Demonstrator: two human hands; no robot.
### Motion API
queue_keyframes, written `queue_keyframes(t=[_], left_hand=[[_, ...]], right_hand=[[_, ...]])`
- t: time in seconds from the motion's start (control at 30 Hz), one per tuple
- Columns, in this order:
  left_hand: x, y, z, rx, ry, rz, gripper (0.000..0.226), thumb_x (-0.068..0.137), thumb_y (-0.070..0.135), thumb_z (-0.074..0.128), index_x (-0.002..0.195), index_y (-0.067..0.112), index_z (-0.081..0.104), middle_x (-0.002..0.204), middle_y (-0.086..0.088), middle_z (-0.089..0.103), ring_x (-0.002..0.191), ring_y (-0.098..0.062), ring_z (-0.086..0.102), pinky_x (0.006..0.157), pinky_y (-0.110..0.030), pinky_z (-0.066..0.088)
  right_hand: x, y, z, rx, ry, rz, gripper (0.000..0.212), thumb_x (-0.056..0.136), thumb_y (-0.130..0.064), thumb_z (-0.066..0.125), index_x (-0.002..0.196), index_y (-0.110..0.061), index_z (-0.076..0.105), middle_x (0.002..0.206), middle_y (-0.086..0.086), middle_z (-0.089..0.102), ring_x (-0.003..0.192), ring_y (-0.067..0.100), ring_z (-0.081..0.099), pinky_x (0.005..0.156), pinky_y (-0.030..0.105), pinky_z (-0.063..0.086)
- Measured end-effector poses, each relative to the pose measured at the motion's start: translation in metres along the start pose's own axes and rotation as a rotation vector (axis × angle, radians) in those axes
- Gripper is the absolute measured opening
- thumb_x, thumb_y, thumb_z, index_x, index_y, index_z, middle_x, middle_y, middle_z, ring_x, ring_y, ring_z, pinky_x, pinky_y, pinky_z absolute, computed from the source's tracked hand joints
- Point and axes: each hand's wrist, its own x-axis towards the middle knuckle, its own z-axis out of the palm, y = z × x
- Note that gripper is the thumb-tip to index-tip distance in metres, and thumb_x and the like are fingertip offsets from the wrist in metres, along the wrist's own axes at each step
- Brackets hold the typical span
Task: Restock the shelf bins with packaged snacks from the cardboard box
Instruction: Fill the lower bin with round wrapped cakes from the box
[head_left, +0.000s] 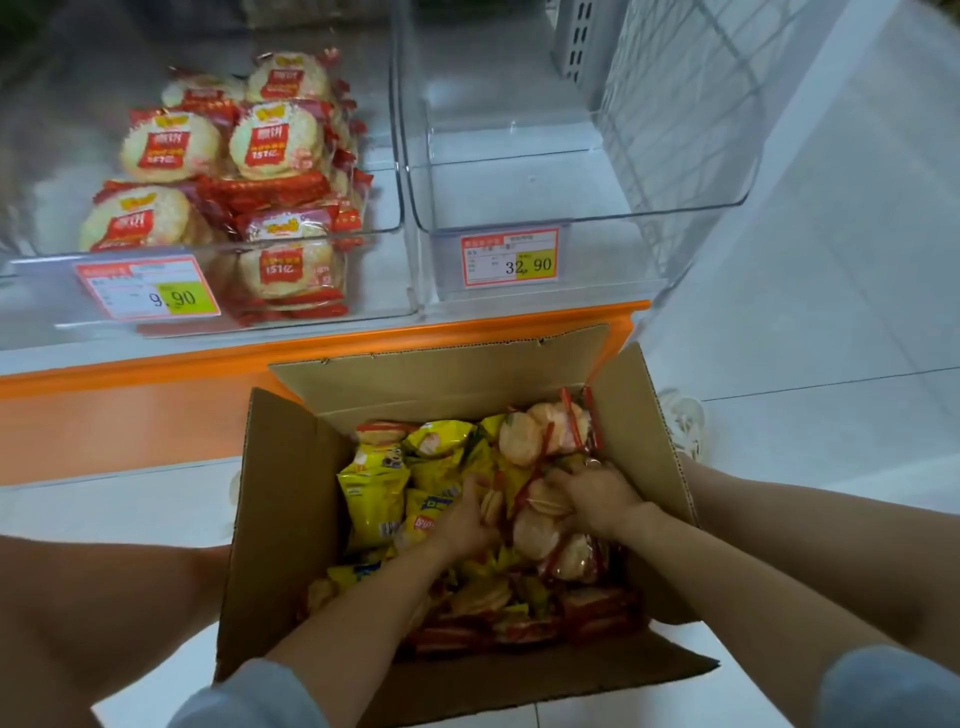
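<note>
An open cardboard box stands on the floor below the shelf, filled with yellow snack bags and clear red-edged packs of round rice crackers. Both my hands are down inside it. My left hand grips a rice cracker pack among the yellow bags. My right hand curls over other rice cracker packs at the box's right side. On the shelf, the left clear bin holds several rice cracker packs. The right clear bin has nothing in it.
The bins sit on a shelf with an orange front edge, each with a price tag. A white perforated panel stands behind the right bin. My knee is at the left, and a white shoe sits right of the box on the pale tile floor.
</note>
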Motion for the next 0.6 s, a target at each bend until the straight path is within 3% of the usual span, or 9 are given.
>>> queue_keyframes(t=[0.13, 0.2, 0.27, 0.3, 0.37, 0.43, 0.5, 0.6], left_hand=[[-0.014, -0.003, -0.019, -0.190, 0.036, 0.062, 0.052, 0.082, 0.001, 0.062, 0.119, 0.019, 0.030, 0.102, -0.008, 0.056, 0.079, -0.018, 0.062, 0.062, -0.031, 0.053], [-0.022, -0.001, -0.031, -0.239, 0.064, 0.094, 0.046, 0.081, -0.010, 0.055, 0.116, 0.017, 0.043, 0.102, -0.003, 0.054, 0.081, -0.013, 0.059, 0.061, -0.021, 0.051], [-0.029, -0.002, -0.041, -0.271, 0.124, 0.096, 0.041, 0.081, -0.013, 0.049, 0.109, 0.017, 0.057, 0.102, -0.004, 0.057, 0.082, -0.019, 0.061, 0.067, -0.027, 0.051], [-0.034, 0.000, -0.046, -0.305, 0.142, 0.074, 0.039, 0.083, -0.012, 0.048, 0.106, 0.017, 0.060, 0.099, -0.004, 0.059, 0.072, -0.015, 0.062, 0.063, -0.030, 0.052], [-0.046, 0.006, -0.057, -0.375, 0.176, 0.049, 0.032, 0.088, -0.008, 0.048, 0.110, 0.010, 0.062, 0.094, -0.001, 0.058, 0.052, 0.001, 0.059, 0.051, -0.019, 0.050], [-0.058, 0.014, -0.069, -0.421, 0.235, 0.085, 0.025, 0.090, -0.002, 0.053, 0.111, 0.004, 0.063, 0.099, -0.005, 0.059, 0.065, 0.004, 0.061, 0.061, -0.010, 0.049], [-0.073, 0.022, -0.081, -0.427, 0.304, 0.159, 0.021, 0.089, -0.001, 0.056, 0.107, 0.002, 0.066, 0.106, -0.007, 0.062, 0.091, -0.005, 0.057, 0.075, -0.006, 0.042], [-0.093, 0.031, -0.098, -0.462, 0.331, 0.190, 0.024, 0.088, -0.007, 0.053, 0.109, 0.000, 0.064, 0.109, -0.004, 0.057, 0.102, -0.012, 0.051, 0.074, -0.004, 0.042]], right_hand=[[-0.006, -0.005, -0.014, 0.135, 0.128, 0.022, 0.035, 0.093, -0.030, 0.048, 0.126, -0.019, 0.049, 0.125, 0.009, 0.058, 0.114, 0.029, 0.055, 0.090, 0.036, 0.046], [-0.012, -0.009, -0.028, 0.251, 0.174, 0.041, 0.035, 0.093, -0.034, 0.051, 0.124, -0.018, 0.051, 0.120, 0.011, 0.061, 0.110, 0.031, 0.058, 0.085, 0.036, 0.047], [-0.017, -0.013, -0.040, 0.423, 0.211, 0.047, 0.036, 0.090, -0.028, 0.057, 0.124, -0.017, 0.054, 0.125, 0.012, 0.058, 0.112, 0.032, 0.057, 0.085, 0.033, 0.046], [-0.018, -0.015, -0.045, 0.541, 0.233, 0.055, 0.036, 0.088, -0.024, 0.059, 0.123, -0.016, 0.056, 0.126, 0.012, 0.057, 0.114, 0.032, 0.054, 0.085, 0.030, 0.044], [-0.019, -0.019, -0.055, 0.749, 0.251, 0.086, 0.037, 0.084, -0.019, 0.065, 0.121, -0.012, 0.059, 0.124, 0.011, 0.057, 0.119, 0.028, 0.051, 0.089, 0.025, 0.040], [-0.021, -0.022, -0.064, 0.892, 0.257, 0.134, 0.041, 0.081, -0.016, 0.069, 0.120, -0.009, 0.059, 0.122, 0.011, 0.059, 0.117, 0.026, 0.052, 0.094, 0.029, 0.042], [-0.027, -0.025, -0.075, 1.029, 0.266, 0.150, 0.046, 0.079, -0.009, 0.070, 0.121, -0.007, 0.054, 0.120, 0.013, 0.058, 0.111, 0.026, 0.055, 0.092, 0.034, 0.045], [-0.039, -0.028, -0.088, 1.271, 0.308, 0.093, 0.054, 0.080, 0.003, 0.066, 0.127, -0.013, 0.043, 0.111, 0.012, 0.059, 0.098, 0.021, 0.058, 0.084, 0.032, 0.050]])
